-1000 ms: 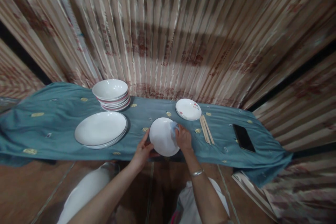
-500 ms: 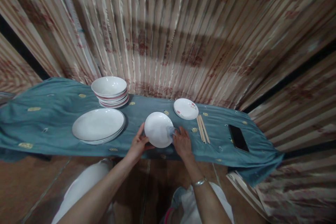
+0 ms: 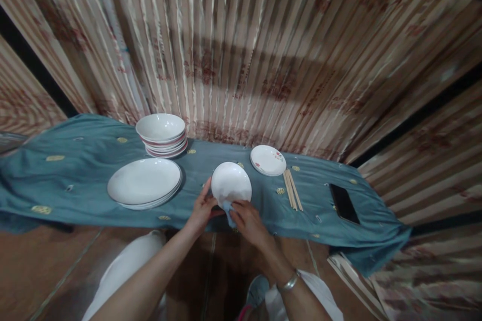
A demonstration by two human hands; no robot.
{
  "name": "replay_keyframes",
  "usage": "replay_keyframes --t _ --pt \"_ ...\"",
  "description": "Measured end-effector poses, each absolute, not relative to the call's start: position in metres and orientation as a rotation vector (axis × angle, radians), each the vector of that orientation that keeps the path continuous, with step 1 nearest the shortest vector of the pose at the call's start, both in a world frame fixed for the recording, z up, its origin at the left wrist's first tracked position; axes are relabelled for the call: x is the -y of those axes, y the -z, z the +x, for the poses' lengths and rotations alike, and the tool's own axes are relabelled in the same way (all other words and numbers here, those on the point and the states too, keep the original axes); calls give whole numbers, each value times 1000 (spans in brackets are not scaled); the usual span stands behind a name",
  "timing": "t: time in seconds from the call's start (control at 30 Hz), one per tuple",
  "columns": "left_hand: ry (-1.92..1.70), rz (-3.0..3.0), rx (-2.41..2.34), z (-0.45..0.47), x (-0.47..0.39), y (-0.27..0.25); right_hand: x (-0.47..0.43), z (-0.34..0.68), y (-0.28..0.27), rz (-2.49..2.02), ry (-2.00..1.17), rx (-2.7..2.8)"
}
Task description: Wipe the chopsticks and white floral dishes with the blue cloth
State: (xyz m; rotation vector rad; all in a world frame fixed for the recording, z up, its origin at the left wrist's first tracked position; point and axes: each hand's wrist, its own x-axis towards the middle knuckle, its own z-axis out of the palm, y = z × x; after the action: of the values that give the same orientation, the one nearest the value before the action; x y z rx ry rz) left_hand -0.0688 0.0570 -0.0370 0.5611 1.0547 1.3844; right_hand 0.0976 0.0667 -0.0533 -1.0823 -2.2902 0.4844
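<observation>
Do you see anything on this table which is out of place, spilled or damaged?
Perhaps only the black phone: it lies right of the chopsticks, sharing the tablecloth with the large plates, though it is not tableware. I see no spill or breakage.

Pleated beige curtain with red print fills upper frame. Dark bars slant at left and right edges. Teal cloth-covered table spans the middle. Brown floor, pale seams, along bottom. Dim light.
</observation>
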Motion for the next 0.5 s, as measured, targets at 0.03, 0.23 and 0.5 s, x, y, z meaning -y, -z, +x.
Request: replay_keyframes --t 0.03,0.23,0.5 --pt "-1381 560 -1057 -68 -57 36 -67 95 53 -1048 -532 2271" --pt "-1357 528 -1028 -62 -58 37 -71 74 51 -999 -588 2155" --pt "-1357 531 -975 -57 -54 31 -81 54 37 -1112 -581 2045"
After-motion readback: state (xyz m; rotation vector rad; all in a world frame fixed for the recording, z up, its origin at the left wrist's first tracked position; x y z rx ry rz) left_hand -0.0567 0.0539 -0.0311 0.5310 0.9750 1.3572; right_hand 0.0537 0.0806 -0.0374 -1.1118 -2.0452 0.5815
